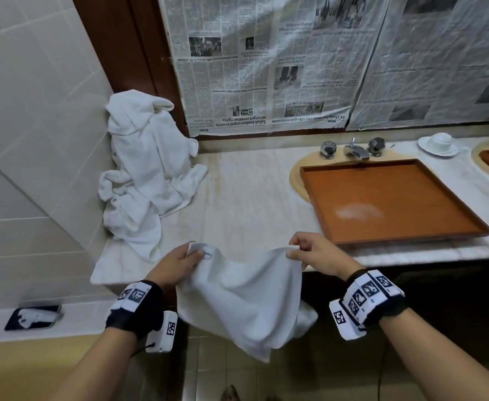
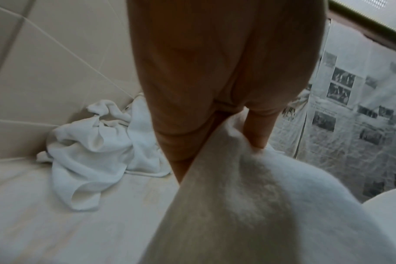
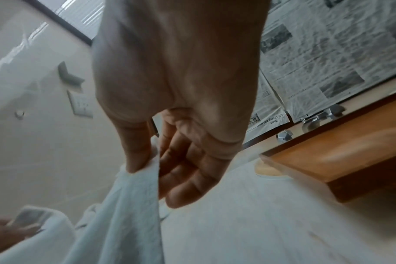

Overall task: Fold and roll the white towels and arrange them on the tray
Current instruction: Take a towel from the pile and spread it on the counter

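A white towel [image 1: 243,296] hangs spread between my two hands at the counter's front edge, its lower part drooping below the counter. My left hand [image 1: 179,263] pinches its left top corner, near a small label. My right hand [image 1: 310,253] pinches the right top corner between thumb and forefinger, the other fingers loosely curled [image 3: 188,171]. The towel [image 2: 249,205] fills the lower right of the left wrist view. A heap of white towels [image 1: 148,175] lies crumpled in the counter's far left corner. The brown wooden tray [image 1: 388,198] sits over the sink at the right, with nothing in it.
The pale marble counter [image 1: 246,198] runs between the heap and the tray. A chrome tap with two knobs [image 1: 353,149] stands behind the tray. A white cup on a saucer [image 1: 438,143] sits far right. Newspaper [image 1: 295,59] covers the wall behind. Tiled wall borders the left.
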